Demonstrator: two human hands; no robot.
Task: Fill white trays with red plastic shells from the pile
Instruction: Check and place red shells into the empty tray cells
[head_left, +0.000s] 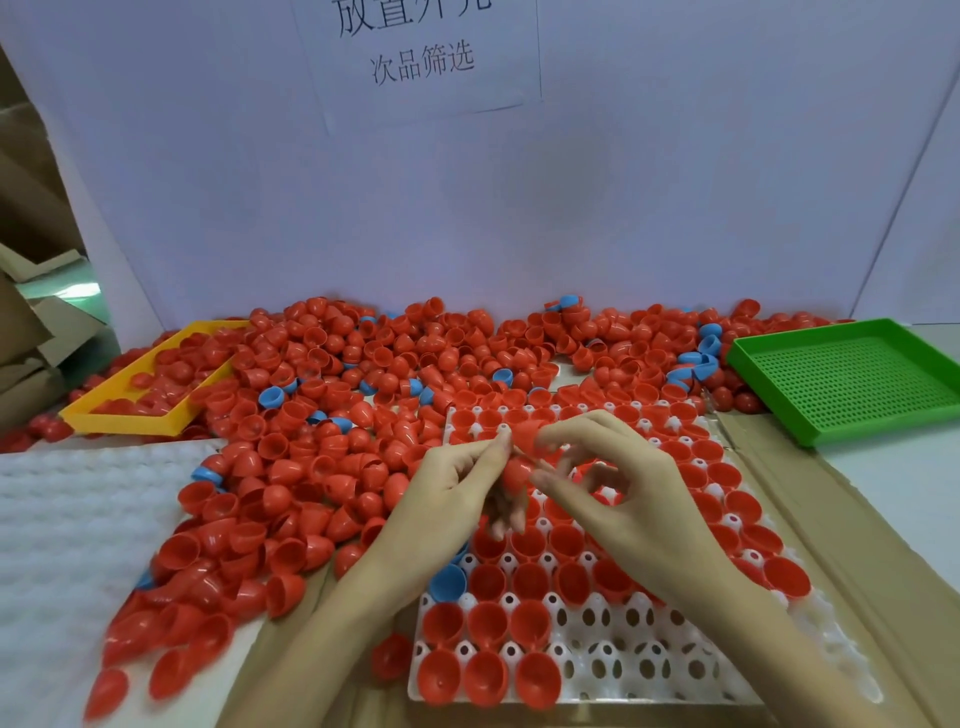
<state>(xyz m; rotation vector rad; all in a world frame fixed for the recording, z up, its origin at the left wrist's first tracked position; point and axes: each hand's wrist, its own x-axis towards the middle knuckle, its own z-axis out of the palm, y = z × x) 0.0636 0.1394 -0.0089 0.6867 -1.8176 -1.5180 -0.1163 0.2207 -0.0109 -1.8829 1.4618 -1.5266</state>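
Here, red shell (527, 436) tip up-left.

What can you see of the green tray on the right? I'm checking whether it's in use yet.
The green tray is a shallow rectangular plastic tray with a raised rim and a perforated grid floor. It lies flat at the right, its near-left corner on a cardboard sheet. Nothing lies inside it. Red shells from the pile crowd against its left edge; neither hand touches it.
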